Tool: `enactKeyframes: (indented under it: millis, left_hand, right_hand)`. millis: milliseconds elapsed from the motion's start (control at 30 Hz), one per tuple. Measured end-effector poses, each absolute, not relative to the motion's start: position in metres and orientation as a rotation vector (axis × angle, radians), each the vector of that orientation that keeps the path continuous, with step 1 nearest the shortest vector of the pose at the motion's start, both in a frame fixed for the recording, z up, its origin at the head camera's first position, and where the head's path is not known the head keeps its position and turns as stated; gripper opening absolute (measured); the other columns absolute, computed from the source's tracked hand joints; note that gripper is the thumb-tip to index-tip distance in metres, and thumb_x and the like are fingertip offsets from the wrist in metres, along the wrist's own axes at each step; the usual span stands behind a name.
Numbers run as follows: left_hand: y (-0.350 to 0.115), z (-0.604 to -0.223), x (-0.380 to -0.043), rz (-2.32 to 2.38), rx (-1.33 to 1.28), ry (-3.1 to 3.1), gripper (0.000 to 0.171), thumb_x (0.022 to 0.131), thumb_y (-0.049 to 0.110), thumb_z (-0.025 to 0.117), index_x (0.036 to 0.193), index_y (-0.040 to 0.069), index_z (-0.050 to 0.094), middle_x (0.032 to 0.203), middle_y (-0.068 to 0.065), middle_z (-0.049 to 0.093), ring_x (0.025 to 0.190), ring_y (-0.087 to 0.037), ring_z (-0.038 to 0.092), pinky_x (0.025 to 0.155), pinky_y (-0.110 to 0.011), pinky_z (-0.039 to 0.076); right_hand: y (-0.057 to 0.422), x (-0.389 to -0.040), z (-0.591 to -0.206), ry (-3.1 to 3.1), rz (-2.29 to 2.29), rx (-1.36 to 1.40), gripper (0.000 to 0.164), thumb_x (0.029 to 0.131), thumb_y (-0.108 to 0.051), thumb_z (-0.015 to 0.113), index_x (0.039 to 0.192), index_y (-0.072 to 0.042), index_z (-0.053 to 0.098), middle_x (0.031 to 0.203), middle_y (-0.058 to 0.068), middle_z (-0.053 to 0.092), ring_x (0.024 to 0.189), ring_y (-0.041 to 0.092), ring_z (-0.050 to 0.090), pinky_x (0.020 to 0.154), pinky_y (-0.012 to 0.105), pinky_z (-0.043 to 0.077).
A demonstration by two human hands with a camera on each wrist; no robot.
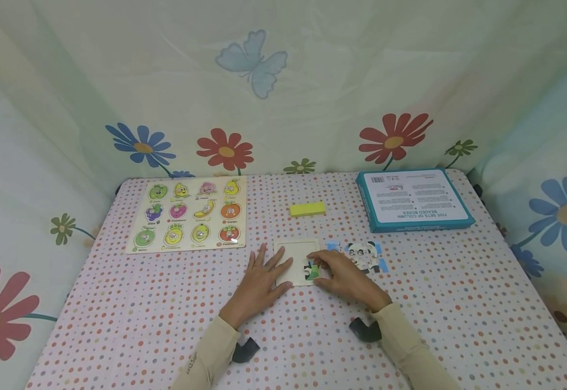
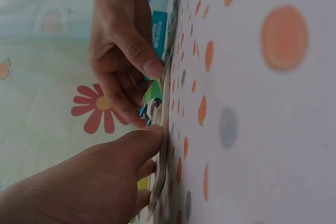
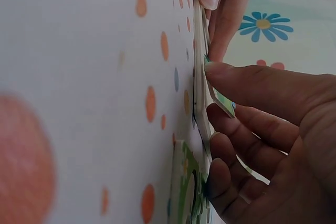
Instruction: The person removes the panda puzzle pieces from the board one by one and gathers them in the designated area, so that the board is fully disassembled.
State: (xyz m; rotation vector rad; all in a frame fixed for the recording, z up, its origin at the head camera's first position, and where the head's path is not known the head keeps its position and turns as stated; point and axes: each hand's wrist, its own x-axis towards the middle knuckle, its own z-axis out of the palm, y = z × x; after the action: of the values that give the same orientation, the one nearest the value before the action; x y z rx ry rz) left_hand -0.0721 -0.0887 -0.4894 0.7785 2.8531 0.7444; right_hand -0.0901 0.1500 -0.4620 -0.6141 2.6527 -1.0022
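A small wooden puzzle tray (image 1: 295, 251) with a raised border lies in front of me. My left hand (image 1: 258, 283) rests on its left side with fingers spread; in the left wrist view its thumb touches the tray's near edge. At the tray's lower right corner is a jigsaw piece (image 1: 312, 272) with green, black and white print. My right hand (image 1: 344, 275) pinches this piece between thumb and fingers, and in the right wrist view the piece (image 3: 224, 102) sits tilted against the tray. Several panda jigsaw pieces (image 1: 361, 253) lie right of the tray, partly behind the right hand.
Behind the tray lies a yellow block (image 1: 307, 209). A fruit picture board (image 1: 190, 214) is at the back left, and a teal and white box (image 1: 415, 199) at the back right. A dotted cloth (image 1: 293, 336) covers the table, with a flowered curtain (image 1: 307, 108) behind.
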Motion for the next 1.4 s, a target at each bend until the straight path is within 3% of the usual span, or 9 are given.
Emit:
enactKeyframes:
  millis: [333,667,1067,1400]
  left_hand:
    - [-0.089,-0.488,-0.072,0.739,0.773,2.853,0.055,0.097,0.045,0.051,0.145,0.020,0.044,0.157,-0.004,0.025,0.145,-0.042,0.005,0.114,-0.059,0.003]
    - [-0.088,-0.489,-0.072,0.734,0.772,2.850,0.055,0.097,0.045,0.051,0.145,0.020,0.044,0.157,-0.004,0.024,0.145,-0.041,0.005,0.115,-0.059,0.003]
    - [-0.089,-0.489,-0.071,0.725,0.769,2.848,0.055,0.097,0.045,0.051,0.146,0.021,0.043,0.158,-0.004,0.023,0.146,-0.040,0.004,0.115,-0.058,0.002]
    - [-0.089,-0.489,-0.071,0.754,0.766,2.839,0.056,0.096,0.045,0.052,0.146,0.021,0.043,0.158,-0.003,0.023,0.146,-0.039,0.003,0.115,-0.057,0.001]
  right_hand:
    - [0.153,-0.091,-0.464,2.655,-0.987,-0.653,0.047,0.083,-0.010,0.075,0.127,-0.007,0.059,0.106,-0.001,0.061,0.093,0.013,0.052,0.083,0.039,0.046]
    - [0.157,-0.096,-0.465,2.545,-1.130,-0.690,0.047,0.081,-0.011,0.076,0.126,-0.005,0.062,0.084,-0.007,0.058,0.075,0.009,0.050,0.070,0.026,0.047]
    - [0.169,-0.096,-0.462,2.520,-1.240,-0.649,0.046,0.084,-0.016,0.074,0.127,-0.008,0.061,0.088,-0.005,0.063,0.081,0.008,0.062,0.076,0.030,0.053]
    - [0.195,-0.096,-0.458,2.485,-1.346,-0.556,0.047,0.088,-0.018,0.071,0.131,-0.006,0.058,0.086,0.000,0.063,0.075,0.011,0.060,0.067,0.028,0.050]
